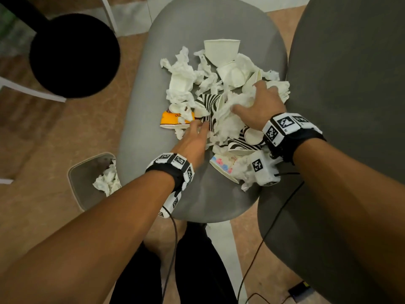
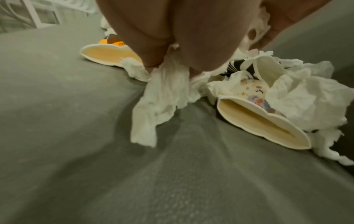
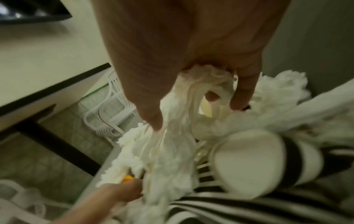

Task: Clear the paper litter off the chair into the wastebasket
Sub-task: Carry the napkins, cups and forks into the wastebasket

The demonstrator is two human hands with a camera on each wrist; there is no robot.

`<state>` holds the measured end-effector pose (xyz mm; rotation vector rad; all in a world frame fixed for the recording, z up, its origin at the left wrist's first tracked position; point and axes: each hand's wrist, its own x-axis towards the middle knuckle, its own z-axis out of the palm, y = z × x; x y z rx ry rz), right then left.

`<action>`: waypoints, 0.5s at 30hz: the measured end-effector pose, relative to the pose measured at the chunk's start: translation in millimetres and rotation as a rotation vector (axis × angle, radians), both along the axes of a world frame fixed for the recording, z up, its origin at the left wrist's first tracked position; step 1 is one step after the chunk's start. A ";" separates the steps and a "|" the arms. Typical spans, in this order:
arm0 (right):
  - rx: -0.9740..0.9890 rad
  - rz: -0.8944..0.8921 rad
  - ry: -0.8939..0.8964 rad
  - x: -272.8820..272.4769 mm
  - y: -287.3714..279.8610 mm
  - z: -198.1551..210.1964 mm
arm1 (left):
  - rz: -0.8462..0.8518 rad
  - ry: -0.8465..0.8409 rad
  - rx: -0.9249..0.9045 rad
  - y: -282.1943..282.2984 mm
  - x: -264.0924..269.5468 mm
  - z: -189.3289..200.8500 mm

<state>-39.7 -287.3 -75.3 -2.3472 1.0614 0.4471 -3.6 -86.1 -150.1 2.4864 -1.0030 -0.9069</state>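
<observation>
A heap of paper litter (image 1: 219, 88) lies on the grey chair seat (image 1: 142, 106): crumpled white tissues, white cups, a striped cup (image 1: 208, 104), an orange cup (image 1: 171, 118) and a pastel-printed cup (image 1: 221, 164). My left hand (image 1: 195, 137) is at the heap's near left edge; the left wrist view shows its fingers (image 2: 153, 45) pinching a white tissue (image 2: 162, 98) that hangs to the seat. My right hand (image 1: 260, 102) sits on the heap's right side, its fingers (image 3: 243, 91) curled round a bunch of tissue (image 3: 182, 136) above the striped cup (image 3: 258, 163). The wastebasket (image 1: 74, 172) stands on the floor at the left.
A second grey chair (image 1: 350, 84) presses against the seat's right side. A black round stool (image 1: 74, 55) stands at the upper left. The wastebasket holds crumpled tissue (image 1: 107, 181). A black cable (image 1: 263, 238) hangs from my right wrist, and my legs (image 1: 192, 270) are below the seat.
</observation>
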 end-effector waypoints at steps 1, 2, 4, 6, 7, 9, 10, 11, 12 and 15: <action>-0.028 0.031 0.060 -3.6 -5.1 -6.0 | 0.038 0.015 0.002 -2.5 0.2 -3.2; -0.036 0.068 0.119 -6.6 -7.6 -9.4 | 0.069 0.021 -0.008 -3.1 1.6 -4.7; -0.025 0.151 0.194 -12.0 -5.7 -15.5 | 0.074 -0.007 -0.004 -1.9 4.9 -6.3; -0.013 0.191 0.190 -15.8 -1.1 -20.6 | 0.052 -0.079 -0.018 1.3 4.8 -3.7; -0.015 0.181 0.173 -17.2 1.4 -22.6 | 0.045 -0.105 -0.035 4.2 3.5 -0.5; -0.063 0.162 0.109 -20.3 5.1 -22.1 | 0.034 -0.086 -0.037 10.5 0.4 4.0; -0.095 0.166 0.071 -21.1 6.3 -20.4 | 0.012 -0.066 0.004 14.0 -0.4 4.3; -0.122 0.175 0.041 -21.7 7.2 -16.8 | -0.032 -0.051 0.058 18.1 -0.7 4.3; -0.145 0.183 0.019 -22.4 7.2 -13.1 | -0.079 -0.052 0.097 20.4 0.1 3.8; -0.206 0.192 -0.058 -23.7 6.0 2.3 | -0.081 -0.053 0.014 24.1 1.2 5.4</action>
